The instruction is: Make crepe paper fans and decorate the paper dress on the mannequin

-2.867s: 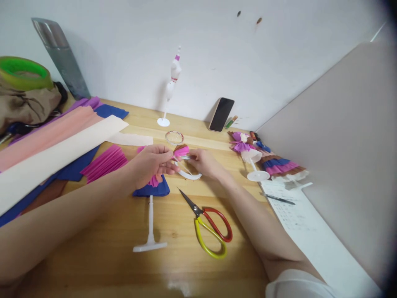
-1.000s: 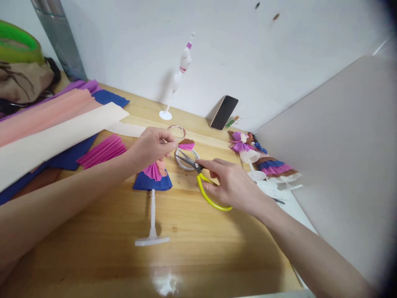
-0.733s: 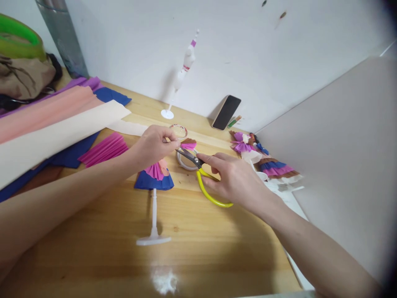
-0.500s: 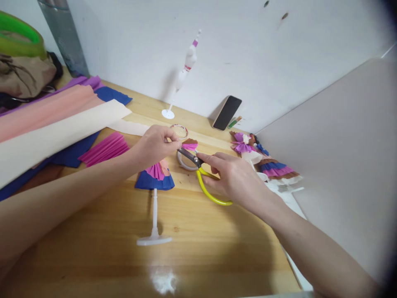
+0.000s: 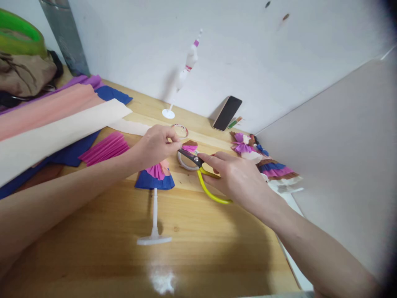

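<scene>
My left hand (image 5: 156, 143) pinches a small pleated pink and brown paper fan (image 5: 188, 146) above the wooden table (image 5: 192, 248). My right hand (image 5: 237, 178) grips yellow-handled scissors (image 5: 203, 176), whose blades point left and reach just under the fan. A white tape roll (image 5: 185, 161) lies beneath the blades. Below my left hand lies a doll stand (image 5: 153, 215) wearing a blue and pink paper skirt (image 5: 155, 177).
Long crepe paper sheets (image 5: 49, 124) in cream, peach, blue and purple cover the left. A pleated pink piece (image 5: 104, 149) lies beside them. A white mannequin stand (image 5: 185, 74) and a phone (image 5: 227, 112) lean at the wall. Finished paper dolls (image 5: 266, 163) lie right.
My right hand has let go of the tape, picked the scissors up off the table and brought their blades to the fan. My left hand kept hold of the fan.
</scene>
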`<state>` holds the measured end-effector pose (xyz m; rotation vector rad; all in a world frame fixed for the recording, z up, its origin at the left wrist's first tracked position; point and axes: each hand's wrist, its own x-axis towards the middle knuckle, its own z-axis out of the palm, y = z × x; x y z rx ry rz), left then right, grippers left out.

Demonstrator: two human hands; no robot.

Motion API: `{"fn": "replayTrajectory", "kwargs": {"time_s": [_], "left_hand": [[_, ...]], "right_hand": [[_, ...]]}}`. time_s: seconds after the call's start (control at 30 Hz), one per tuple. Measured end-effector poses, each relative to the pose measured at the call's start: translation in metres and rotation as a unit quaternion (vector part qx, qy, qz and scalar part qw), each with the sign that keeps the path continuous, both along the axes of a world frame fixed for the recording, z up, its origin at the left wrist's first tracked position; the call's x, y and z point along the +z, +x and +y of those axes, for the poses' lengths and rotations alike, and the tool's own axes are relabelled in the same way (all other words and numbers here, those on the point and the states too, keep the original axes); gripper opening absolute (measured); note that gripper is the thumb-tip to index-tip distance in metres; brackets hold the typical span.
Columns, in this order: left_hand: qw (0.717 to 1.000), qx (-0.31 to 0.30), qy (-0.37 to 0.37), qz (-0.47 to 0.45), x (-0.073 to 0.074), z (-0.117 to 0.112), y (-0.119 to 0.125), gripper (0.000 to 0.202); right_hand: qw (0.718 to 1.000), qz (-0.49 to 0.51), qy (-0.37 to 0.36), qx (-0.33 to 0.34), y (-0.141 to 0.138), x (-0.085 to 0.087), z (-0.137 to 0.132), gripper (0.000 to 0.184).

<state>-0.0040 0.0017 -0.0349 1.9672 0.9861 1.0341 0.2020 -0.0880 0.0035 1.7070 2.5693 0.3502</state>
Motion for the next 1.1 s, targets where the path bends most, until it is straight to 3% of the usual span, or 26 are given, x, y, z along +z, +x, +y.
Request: {"fn": "replayTrajectory", "kwargs": {"time_s": [0.17,0.33,0.47,0.57,0.7,0.83,0.93,1.03,1.1], "left_hand": [[1.000,-0.006,-0.003,0.000,0.002,-0.001,0.000,0.016],[0.989,0.008,-0.143,-0.040,0.012,-0.005,-0.001,0.014],[0.956,-0.007,-0.264,-0.125,0.016,-0.004,-0.003,0.020],[0.919,-0.036,-0.334,-0.204,0.016,-0.001,-0.006,0.024],[0.891,-0.030,-0.361,-0.274,0.020,0.004,-0.010,0.023],[0.892,0.000,-0.341,-0.296,0.025,0.007,-0.013,0.024],[0.883,-0.029,-0.361,-0.300,0.024,0.005,-0.012,0.019],[0.859,-0.080,-0.419,-0.285,0.019,-0.003,-0.004,0.012],[0.828,-0.111,-0.474,-0.277,0.013,-0.008,0.003,0.013]], "right_hand": [[1.000,0.004,-0.013,-0.004,-0.001,0.003,0.000,0.045],[0.999,0.023,-0.027,-0.028,-0.004,-0.001,0.002,0.041],[0.990,0.090,-0.086,-0.067,-0.003,-0.011,-0.001,0.039],[0.972,0.185,-0.135,-0.059,0.002,-0.020,-0.006,0.035],[0.939,0.299,-0.165,-0.041,0.010,-0.030,-0.013,0.034],[0.921,0.355,-0.156,-0.048,0.014,-0.034,-0.015,0.027],[0.929,0.349,-0.119,-0.038,0.015,-0.031,-0.014,0.027],[0.947,0.313,-0.072,-0.005,0.015,-0.026,-0.014,0.030],[0.958,0.283,-0.048,0.014,0.016,-0.023,-0.014,0.033]]}}
